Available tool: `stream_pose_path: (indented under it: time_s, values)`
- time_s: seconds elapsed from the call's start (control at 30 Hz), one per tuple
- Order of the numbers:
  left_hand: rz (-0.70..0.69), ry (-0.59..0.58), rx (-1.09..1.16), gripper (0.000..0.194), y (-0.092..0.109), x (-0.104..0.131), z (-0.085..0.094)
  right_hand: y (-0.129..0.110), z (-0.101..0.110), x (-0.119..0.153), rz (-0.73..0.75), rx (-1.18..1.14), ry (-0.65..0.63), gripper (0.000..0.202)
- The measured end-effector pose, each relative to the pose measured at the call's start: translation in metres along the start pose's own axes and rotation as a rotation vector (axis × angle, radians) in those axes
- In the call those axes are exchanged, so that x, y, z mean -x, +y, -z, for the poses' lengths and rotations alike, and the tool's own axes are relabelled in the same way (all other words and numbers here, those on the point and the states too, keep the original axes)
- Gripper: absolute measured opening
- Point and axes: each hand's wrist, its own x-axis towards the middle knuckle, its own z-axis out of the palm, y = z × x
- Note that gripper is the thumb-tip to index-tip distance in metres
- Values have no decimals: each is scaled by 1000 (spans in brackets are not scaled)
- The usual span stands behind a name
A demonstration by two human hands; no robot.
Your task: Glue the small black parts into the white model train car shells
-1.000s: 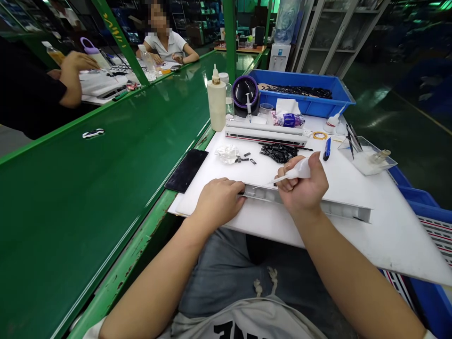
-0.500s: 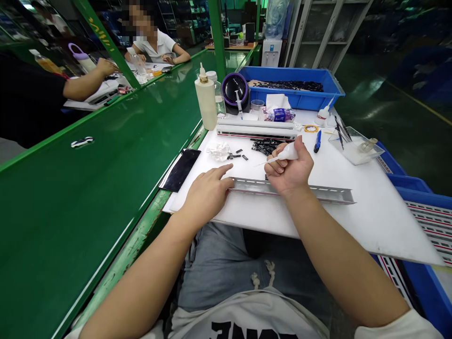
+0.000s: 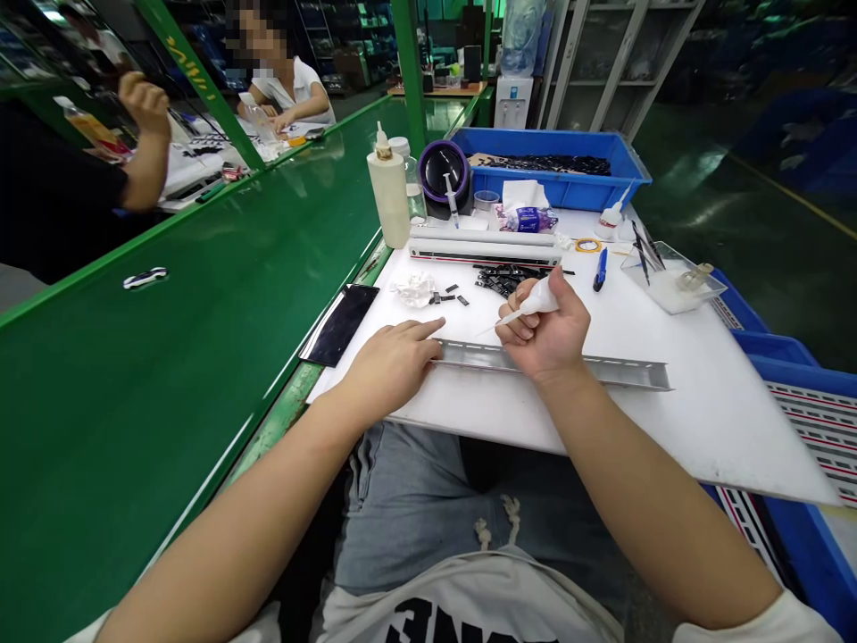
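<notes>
A silver metal channel (image 3: 622, 371) with slots along its edge lies across the front of the white board. My left hand (image 3: 396, 364) grips its left end between thumb and fingers, the index finger stretched out. In my right hand (image 3: 549, 335), above the middle of the channel, is a small white squeeze bottle (image 3: 541, 297), fingers wrapped round it, its thin nozzle pointing left and down. Behind the channel lie a pile of small black parts (image 3: 502, 280), a few loose black pieces (image 3: 461, 301) and a crumpled white tissue (image 3: 413, 289).
Farther back are stacked channels (image 3: 482, 246), a large cream bottle (image 3: 389, 201) and a blue bin (image 3: 569, 189). A blue knife (image 3: 601, 270) and a clear tray (image 3: 676, 290) lie to the right. Two people work beyond the green partition (image 3: 201, 295).
My right hand has shifted slightly left, and the bottle's nozzle now tilts lower. Across the partition, one person's hand has risen and the other person has leaned in with arms lowered.
</notes>
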Motion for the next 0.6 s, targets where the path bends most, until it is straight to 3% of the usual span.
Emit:
stream_pose_path:
  time_s: [0.4,0.6]
  values:
    - [-96,52,74,22,-6,-2,-9,0,-5,8,-4,72,-62,40]
    - [37,51,76,19,4,12,-4,4,-7,9,20,105,-57,40]
